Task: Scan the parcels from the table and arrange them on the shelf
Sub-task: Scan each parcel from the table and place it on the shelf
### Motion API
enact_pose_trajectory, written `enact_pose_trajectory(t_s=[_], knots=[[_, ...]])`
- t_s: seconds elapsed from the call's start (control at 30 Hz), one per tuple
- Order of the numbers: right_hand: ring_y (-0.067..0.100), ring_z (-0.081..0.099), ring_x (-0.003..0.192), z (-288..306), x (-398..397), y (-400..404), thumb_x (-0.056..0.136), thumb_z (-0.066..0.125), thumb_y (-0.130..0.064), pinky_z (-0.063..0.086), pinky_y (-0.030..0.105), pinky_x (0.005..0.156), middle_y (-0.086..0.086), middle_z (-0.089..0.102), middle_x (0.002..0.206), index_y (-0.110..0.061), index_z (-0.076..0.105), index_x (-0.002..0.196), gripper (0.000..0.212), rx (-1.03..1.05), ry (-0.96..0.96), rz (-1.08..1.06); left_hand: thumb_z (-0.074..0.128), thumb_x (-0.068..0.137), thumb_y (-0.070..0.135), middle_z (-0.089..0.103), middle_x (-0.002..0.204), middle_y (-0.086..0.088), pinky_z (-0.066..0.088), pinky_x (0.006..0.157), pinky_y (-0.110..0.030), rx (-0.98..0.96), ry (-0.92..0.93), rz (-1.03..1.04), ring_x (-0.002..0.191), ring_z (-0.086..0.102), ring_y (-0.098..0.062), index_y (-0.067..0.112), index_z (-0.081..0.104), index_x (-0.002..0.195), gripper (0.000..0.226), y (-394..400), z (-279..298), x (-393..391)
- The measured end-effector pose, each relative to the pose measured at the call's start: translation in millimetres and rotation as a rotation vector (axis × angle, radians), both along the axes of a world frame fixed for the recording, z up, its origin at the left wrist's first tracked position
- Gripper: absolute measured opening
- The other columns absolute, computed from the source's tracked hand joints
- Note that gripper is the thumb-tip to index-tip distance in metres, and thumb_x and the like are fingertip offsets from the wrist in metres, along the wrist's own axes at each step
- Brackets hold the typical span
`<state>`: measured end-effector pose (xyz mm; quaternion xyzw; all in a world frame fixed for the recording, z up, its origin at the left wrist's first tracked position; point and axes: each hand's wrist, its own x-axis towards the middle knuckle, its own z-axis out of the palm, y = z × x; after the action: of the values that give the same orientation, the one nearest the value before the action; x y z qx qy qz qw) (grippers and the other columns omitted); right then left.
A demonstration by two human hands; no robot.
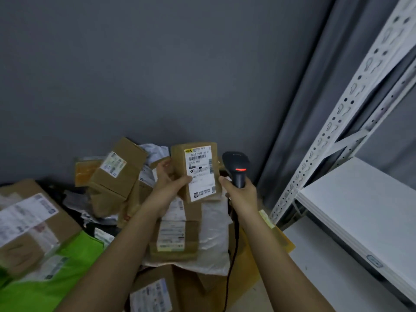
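Note:
My left hand (pixel 167 180) grips a small brown cardboard parcel (pixel 177 158), held upright above the pile with its white shipping label facing me. My thumb lies across the label's lower left. Just to its right, my right hand (pixel 242 193) holds a black barcode scanner (pixel 236 168) by the handle. A red light glows on the scanner's head, and its black cable hangs down past my wrist. The white shelf (pixel 360 212) stands at the right with a bare board.
Below my hands the table is heaped with parcels: several brown boxes (pixel 117 170), a large box (pixel 29 221) at far left, a green mailer bag (pixel 51 280), white mailers (pixel 213 242) and a yellow envelope (pixel 279 244). A perforated white shelf upright (pixel 342 109) rises beside a grey wall.

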<state>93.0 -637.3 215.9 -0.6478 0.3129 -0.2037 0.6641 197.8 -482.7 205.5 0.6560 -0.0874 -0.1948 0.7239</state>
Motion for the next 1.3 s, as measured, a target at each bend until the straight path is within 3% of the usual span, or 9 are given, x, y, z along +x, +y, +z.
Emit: enact_pose_trajectory(t_s=[0.07,0.17,0.3,0.37,0.47,0.7,1.1,1.23,1.3], knots=[[0.014,0.054,0.065,12.5,1.5,18.7,0.082,0.075,-0.029,0.047,0.031,0.064,0.008,0.062,0.081,-0.015,0.061,0.094,0.023,-0.024,-0.006,0.062,0.071,0.083,0.007,0.053,0.130,0.002,0.055,0.085,-0.044,0.037,-0.071,0.038,0.109,0.059,-0.017,0.032,0.014,0.145,0.088,19.2,12.0,9.6],[0.011,0.054,0.065,24.4,1.6,44.4,0.076,0.079,-0.030,0.043,0.029,0.060,0.002,0.065,0.085,-0.018,0.058,0.105,0.038,0.025,-0.005,0.232,0.074,0.081,0.010,0.051,0.129,0.005,0.053,0.071,-0.027,0.065,-0.104,0.054,0.099,0.058,-0.005,0.023,0.023,0.145,0.082,44.5,24.3,20.0],[0.010,0.059,0.073,31.6,-4.4,71.4,0.061,0.087,-0.043,0.047,0.028,0.063,0.001,0.063,0.097,-0.028,0.051,0.121,0.072,0.006,0.004,0.404,0.078,0.076,0.018,0.053,0.133,0.005,0.056,0.086,-0.041,0.102,-0.120,0.086,0.113,0.058,-0.017,0.024,0.034,0.138,0.077,72.6,27.5,27.7],[0.006,0.060,0.067,34.1,-9.5,80.4,0.070,0.084,-0.035,0.047,0.025,0.061,-0.006,0.064,0.083,-0.025,0.057,0.113,0.052,-0.034,-0.015,0.427,0.079,0.075,0.022,0.053,0.135,0.002,0.052,0.094,-0.048,0.097,-0.111,0.101,0.117,0.057,-0.021,0.025,0.033,0.140,0.080,84.1,25.9,28.3],[0.015,0.059,0.063,34.5,-15.1,89.8,0.076,0.081,-0.029,0.046,0.028,0.057,0.002,0.063,0.073,-0.017,0.063,0.088,0.024,-0.024,0.004,0.416,0.076,0.078,0.025,0.051,0.137,0.001,0.050,0.096,-0.050,0.123,-0.126,0.113,0.118,0.056,-0.022,0.026,0.031,0.142,0.078,94.2,24.3,26.8],[0.007,0.049,0.042,38.8,-20.8,102.7,0.080,0.077,-0.026,0.040,0.025,0.050,-0.008,0.055,0.048,-0.015,0.061,0.077,0.020,-0.004,0.051,0.405,0.076,0.079,0.024,0.048,0.141,0.000,0.049,0.098,-0.049,0.138,-0.125,0.113,0.121,0.054,-0.022,0.025,0.028,0.144,0.081,105.3,22.6,28.1],[0.008,0.047,0.044,34.0,-29.3,106.2,0.081,0.077,-0.021,0.040,0.021,0.046,-0.006,0.053,0.050,-0.011,0.060,0.079,0.019,0.054,0.019,0.384,0.076,0.078,0.026,0.049,0.140,0.000,0.049,0.098,-0.048,0.111,-0.102,0.068,0.119,0.056,-0.022,0.026,0.026,0.145,0.083,104.3,15.7,23.4],[0.010,0.049,0.048,26.1,-37.3,95.3,0.083,0.075,-0.020,0.043,0.023,0.049,-0.001,0.055,0.056,-0.011,0.062,0.086,0.016,0.142,-0.073,0.233,0.070,0.084,0.023,0.053,0.137,0.001,0.052,0.079,-0.027,0.073,-0.111,0.032,0.116,0.057,-0.018,0.021,0.031,0.144,0.072,86.1,19.6,14.8],[0.012,0.051,0.051,20.0,-45.1,84.0,0.083,0.074,-0.020,0.044,0.026,0.053,0.001,0.058,0.062,-0.011,0.062,0.087,0.015,0.199,-0.125,0.107,0.067,0.087,0.024,0.056,0.133,0.001,0.051,0.074,-0.025,0.051,-0.102,-0.021,0.111,0.060,-0.016,0.021,0.034,0.144,0.066,69.8,22.9,7.4]])
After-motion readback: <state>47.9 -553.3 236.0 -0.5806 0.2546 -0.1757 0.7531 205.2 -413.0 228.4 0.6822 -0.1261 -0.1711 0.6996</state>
